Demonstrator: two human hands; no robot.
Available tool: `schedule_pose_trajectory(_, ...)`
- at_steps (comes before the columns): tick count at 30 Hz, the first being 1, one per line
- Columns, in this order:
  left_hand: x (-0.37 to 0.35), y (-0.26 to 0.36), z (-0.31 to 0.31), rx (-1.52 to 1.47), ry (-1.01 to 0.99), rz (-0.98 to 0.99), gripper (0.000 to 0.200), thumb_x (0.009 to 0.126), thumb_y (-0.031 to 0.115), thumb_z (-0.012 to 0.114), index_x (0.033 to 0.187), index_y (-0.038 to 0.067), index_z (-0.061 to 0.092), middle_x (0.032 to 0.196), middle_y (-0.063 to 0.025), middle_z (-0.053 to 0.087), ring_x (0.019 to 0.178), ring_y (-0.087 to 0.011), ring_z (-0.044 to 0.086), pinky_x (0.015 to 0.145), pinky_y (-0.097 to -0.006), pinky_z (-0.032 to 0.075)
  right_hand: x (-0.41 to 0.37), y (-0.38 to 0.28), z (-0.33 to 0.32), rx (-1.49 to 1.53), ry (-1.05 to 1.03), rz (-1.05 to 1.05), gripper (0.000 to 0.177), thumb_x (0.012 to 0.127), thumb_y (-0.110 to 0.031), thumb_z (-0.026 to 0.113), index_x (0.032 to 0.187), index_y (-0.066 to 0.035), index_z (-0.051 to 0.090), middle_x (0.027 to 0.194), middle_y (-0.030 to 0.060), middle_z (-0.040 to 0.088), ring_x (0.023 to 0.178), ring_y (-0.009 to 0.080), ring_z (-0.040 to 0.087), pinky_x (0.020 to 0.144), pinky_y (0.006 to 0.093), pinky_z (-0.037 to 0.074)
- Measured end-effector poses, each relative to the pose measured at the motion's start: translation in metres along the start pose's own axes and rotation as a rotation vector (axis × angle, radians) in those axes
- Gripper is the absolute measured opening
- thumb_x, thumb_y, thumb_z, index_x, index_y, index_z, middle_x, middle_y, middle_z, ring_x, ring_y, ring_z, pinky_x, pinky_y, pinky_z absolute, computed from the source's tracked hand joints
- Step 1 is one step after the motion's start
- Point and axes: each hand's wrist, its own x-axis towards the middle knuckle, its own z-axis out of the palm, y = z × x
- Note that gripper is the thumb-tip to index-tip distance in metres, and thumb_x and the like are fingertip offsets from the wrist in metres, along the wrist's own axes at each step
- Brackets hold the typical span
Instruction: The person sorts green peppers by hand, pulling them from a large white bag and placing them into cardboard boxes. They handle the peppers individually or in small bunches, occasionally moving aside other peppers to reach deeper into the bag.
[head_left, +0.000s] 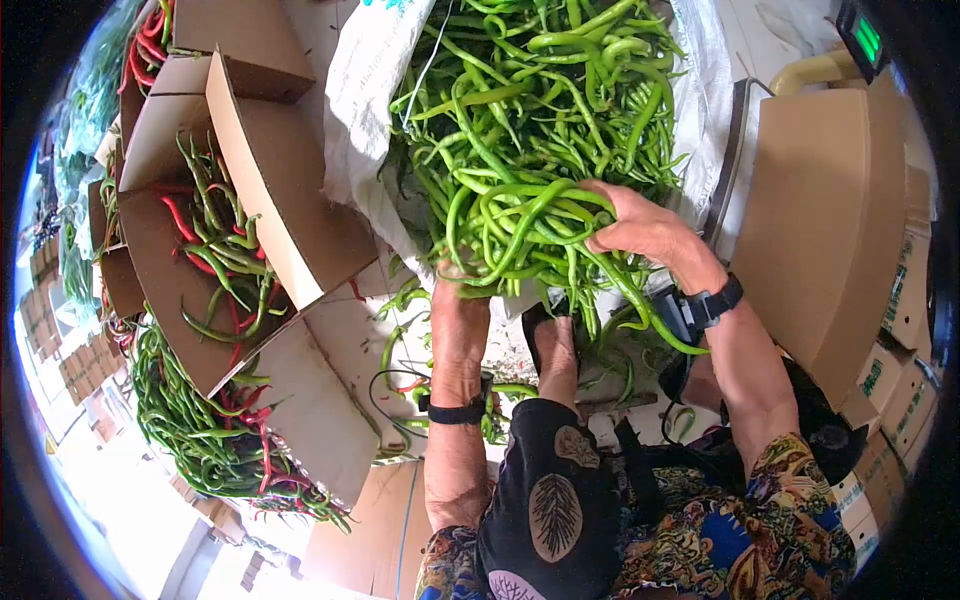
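Note:
A white woven sack (365,110) full of long green chili peppers (560,110) lies in front of me with its mouth wide. Between my hands, over the near side of the sack, is a loose bunch of long, curly green chili peppers (530,230). My right hand (645,230) grips the bunch from the right, thumb and fingers bent round it. At its lower left my left hand (458,285) holds the bunch from below, with most of its fingers hidden by peppers. One long pepper hangs out under my right wrist.
On the left, an open cardboard box (290,185) contains some green and red peppers (225,240). A heap of mixed peppers (190,420) lies below it. A large cardboard box (815,220) stands at right, near a lit green display (867,38). Loose peppers (400,340) are scattered on the floor.

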Motion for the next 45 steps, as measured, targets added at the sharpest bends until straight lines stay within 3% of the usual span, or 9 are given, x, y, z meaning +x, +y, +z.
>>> schedule_pose_trajectory(5, -0.002, 0.017, 0.022, 0.719, -0.019, 0.135, 0.055, 0.094, 0.025, 0.054, 0.137, -0.004, 0.036, 0.134, -0.0171, 0.047, 0.116, -0.0223, 0.05, 0.098, -0.0339, 0.04, -0.008, 0.0, 0.015, 0.315, -0.154, -0.087, 0.06, 0.074, -0.005, 0.066, 0.132, -0.002, 0.047, 0.115, 0.0009, 0.059, 0.102, 0.0124, 0.053, 0.093, 0.0269, 0.041)
schedule_pose_trajectory(11, -0.053, 0.026, 0.03, 0.75, 0.294, 0.448, 0.039, 0.092, 0.013, 0.056, 0.127, -0.001, 0.047, 0.117, -0.0122, 0.057, 0.109, -0.02, 0.053, 0.097, -0.0332, 0.041, -0.04, -0.023, 0.017, -0.103, -0.111, -0.146, 0.054, 0.077, -0.007, 0.068, 0.128, -0.004, 0.052, 0.115, 0.0044, 0.061, 0.101, 0.0121, 0.054, 0.093, 0.028, 0.042)
schedule_pose_trajectory(18, -0.068, 0.038, 0.07, 0.353, -0.131, 0.008, 0.045, 0.086, 0.013, 0.058, 0.127, 0.0, 0.049, 0.107, -0.0126, 0.062, 0.1, -0.0225, 0.06, 0.09, -0.0333, 0.045, -0.105, -0.074, 0.01, 0.261, 0.093, -0.342, 0.051, 0.078, -0.009, 0.071, 0.126, -0.006, 0.055, 0.103, 0.0047, 0.064, 0.096, 0.0141, 0.06, 0.083, 0.03, 0.049)
schedule_pose_trajectory(25, -0.071, 0.067, 0.137, 0.688, -0.319, 0.198, 0.094, 0.078, 0.04, 0.074, 0.145, 0.001, 0.022, 0.145, -0.0248, 0.03, 0.135, -0.0338, 0.032, 0.108, -0.0437, 0.031, -0.093, -0.073, 0.021, -0.198, 0.5, -0.549, 0.043, 0.077, 0.002, 0.065, 0.118, -0.002, 0.057, 0.091, 0.008, 0.064, 0.083, 0.0115, 0.057, 0.073, 0.0273, 0.048)
schedule_pose_trajectory(27, -0.067, 0.067, 0.15, 0.603, -0.417, 0.2, 0.101, 0.075, 0.043, 0.076, 0.146, 0.001, 0.018, 0.147, -0.024, 0.027, 0.136, -0.0333, 0.029, 0.109, -0.0442, 0.03, -0.092, -0.078, 0.033, -0.602, 0.669, -0.567, 0.052, 0.071, 0.006, 0.062, 0.122, -0.006, 0.055, 0.092, 0.0158, 0.062, 0.086, 0.0304, 0.063, 0.073, 0.0392, 0.05)
schedule_pose_trajectory(31, -0.052, 0.056, 0.186, 0.357, -0.323, 0.182, 0.062, 0.082, 0.022, 0.07, 0.131, 0.001, 0.04, 0.116, -0.0111, 0.056, 0.104, -0.0206, 0.056, 0.092, -0.0349, 0.045, -0.097, -0.093, 0.064, -0.646, 0.663, -0.783, 0.087, 0.066, 0.009, 0.058, 0.145, -0.008, 0.024, 0.108, 0.0224, 0.057, 0.096, 0.0396, 0.058, 0.083, 0.0445, 0.049)
schedule_pose_trajectory(35, -0.04, 0.061, 0.196, 0.033, -0.285, 0.178, 0.032, 0.087, 0.013, 0.062, 0.116, 0.002, 0.055, 0.103, -0.0083, 0.064, 0.087, -0.0185, 0.063, 0.078, -0.0326, 0.054, -0.115, -0.104, 0.075, -0.415, 0.55, -0.763, 0.092, 0.068, 0.01, 0.058, 0.148, -0.005, 0.014, 0.14, 0.0255, 0.037, 0.125, 0.0388, 0.044, 0.105, 0.0407, 0.038)
schedule_pose_trajectory(40, -0.038, 0.079, 0.188, -0.083, -0.437, 0.091, 0.025, 0.087, 0.009, 0.06, 0.111, 0.001, 0.057, 0.094, -0.0114, 0.064, 0.089, -0.0223, 0.063, 0.078, -0.0344, 0.055, -0.162, -0.116, 0.08, -0.742, 0.812, -0.899, 0.056, 0.071, 0.002, 0.067, 0.125, 0.0, 0.049, 0.13, 0.0212, 0.047, 0.116, 0.0378, 0.049, 0.101, 0.0422, 0.04)
schedule_pose_trajectory(45, -0.055, 0.107, 0.196, -0.294, -0.579, 0.076, 0.029, 0.09, 0.012, 0.06, 0.116, 0.002, 0.053, 0.097, -0.01, 0.059, 0.095, -0.0238, 0.058, 0.072, -0.0334, 0.055, -0.188, -0.092, 0.053, -0.331, 0.75, -0.729, 0.041, 0.08, -0.003, 0.065, 0.119, -0.003, 0.054, 0.113, 0.017, 0.06, 0.101, 0.0281, 0.061, 0.082, 0.0375, 0.052)
